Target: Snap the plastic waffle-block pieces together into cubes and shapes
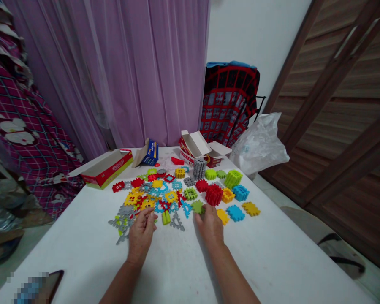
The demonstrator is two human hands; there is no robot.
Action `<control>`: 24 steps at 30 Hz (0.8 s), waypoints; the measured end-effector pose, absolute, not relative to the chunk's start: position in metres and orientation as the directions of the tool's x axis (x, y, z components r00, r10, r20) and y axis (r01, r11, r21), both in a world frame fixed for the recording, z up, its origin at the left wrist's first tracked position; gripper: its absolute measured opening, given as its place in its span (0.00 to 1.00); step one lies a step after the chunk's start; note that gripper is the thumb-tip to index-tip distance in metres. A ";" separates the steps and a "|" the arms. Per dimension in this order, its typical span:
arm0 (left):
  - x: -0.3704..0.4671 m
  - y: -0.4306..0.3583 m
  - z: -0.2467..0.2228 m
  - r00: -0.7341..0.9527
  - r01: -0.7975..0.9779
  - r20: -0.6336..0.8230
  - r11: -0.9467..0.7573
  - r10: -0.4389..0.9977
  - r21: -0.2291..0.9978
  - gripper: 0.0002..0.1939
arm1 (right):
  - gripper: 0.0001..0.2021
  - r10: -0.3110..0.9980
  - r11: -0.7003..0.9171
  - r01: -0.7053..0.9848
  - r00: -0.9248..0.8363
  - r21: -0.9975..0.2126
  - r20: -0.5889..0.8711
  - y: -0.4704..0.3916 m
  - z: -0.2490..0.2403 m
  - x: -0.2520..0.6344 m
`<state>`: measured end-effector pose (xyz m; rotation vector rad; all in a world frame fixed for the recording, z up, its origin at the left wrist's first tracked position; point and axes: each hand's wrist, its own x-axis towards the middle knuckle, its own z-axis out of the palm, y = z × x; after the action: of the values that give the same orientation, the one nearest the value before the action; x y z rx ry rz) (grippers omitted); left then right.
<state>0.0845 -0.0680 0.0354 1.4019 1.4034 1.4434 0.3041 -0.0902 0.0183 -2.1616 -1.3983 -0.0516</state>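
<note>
My right hand (210, 226) has its thumb and fingers at the near edge of a flat green toothed building piece (197, 207) on the table. My left hand (142, 232) is closed, thumb against fingers, just in front of a yellow window piece (147, 204); whatever it may hold is hidden. Between the hands lie a small bright green piece (166, 218) and a grey triangular piece (177, 221). A loose heap of mixed pieces (160, 194) spreads beyond them. Stacks sorted by colour stand at the right: red (214, 195), grey (199, 169), green (233, 179) and blue (241, 192).
Flat yellow (251, 208) and blue (235, 213) pieces lie right of my right hand. Opened boxes, red (107, 169), blue (150, 153) and red-white (193, 147), line the back. A plastic bag (259, 145) stands at the right edge, a dark-edged device (53, 285) at front left.
</note>
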 end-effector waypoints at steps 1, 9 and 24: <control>0.085 -0.068 0.035 -0.189 0.208 0.233 -0.193 0.954 0.959 0.21 | 0.09 0.829 -0.301 0.853 0.455 -0.426 0.325 -0.090 0.019 0.304; 0.088 -0.070 0.040 -0.193 0.193 0.216 -0.179 0.957 0.965 0.22 | 0.09 0.872 -0.351 0.859 0.445 -0.373 0.204 -0.088 0.031 0.298; 0.084 -0.066 0.032 -0.166 0.212 0.225 -0.188 0.960 0.959 0.21 | 0.13 0.785 -0.260 0.911 0.393 -0.321 0.480 -0.133 0.036 0.385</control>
<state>0.0842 -0.0658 0.0319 1.4190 1.3932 1.4124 0.3853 -0.1334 0.0364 -2.1051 -1.4453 -0.3001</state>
